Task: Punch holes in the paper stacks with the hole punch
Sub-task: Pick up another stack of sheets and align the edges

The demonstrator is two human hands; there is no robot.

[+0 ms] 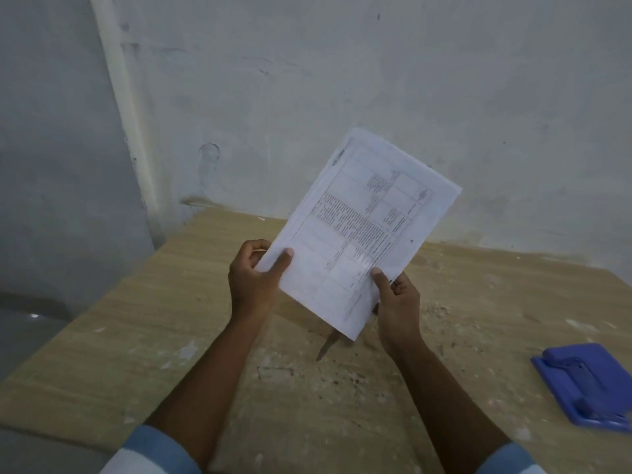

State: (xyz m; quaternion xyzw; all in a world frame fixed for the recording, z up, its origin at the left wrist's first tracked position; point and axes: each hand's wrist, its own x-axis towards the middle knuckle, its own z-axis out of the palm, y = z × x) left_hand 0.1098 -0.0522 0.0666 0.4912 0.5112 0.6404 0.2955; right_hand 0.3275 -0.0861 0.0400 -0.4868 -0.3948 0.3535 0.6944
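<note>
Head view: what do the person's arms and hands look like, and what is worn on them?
Both forearms are bare. The left hand and right hand wear no gloves; no ring or watch shows. A light blue fabric left sleeve and a matching right sleeve end near the elbows, at the frame's bottom edge.

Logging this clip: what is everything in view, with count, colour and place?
paper stack: one, white, printed, held above the table
hole punch: one, blue, on the table, far right
table: one, tan wood, against the wall
wall: one, whitish, behind the table
sleeves: two, light blue, bottom edge
left hand: one, grips the stack's left corner
right hand: one, grips the stack's lower right edge
</note>
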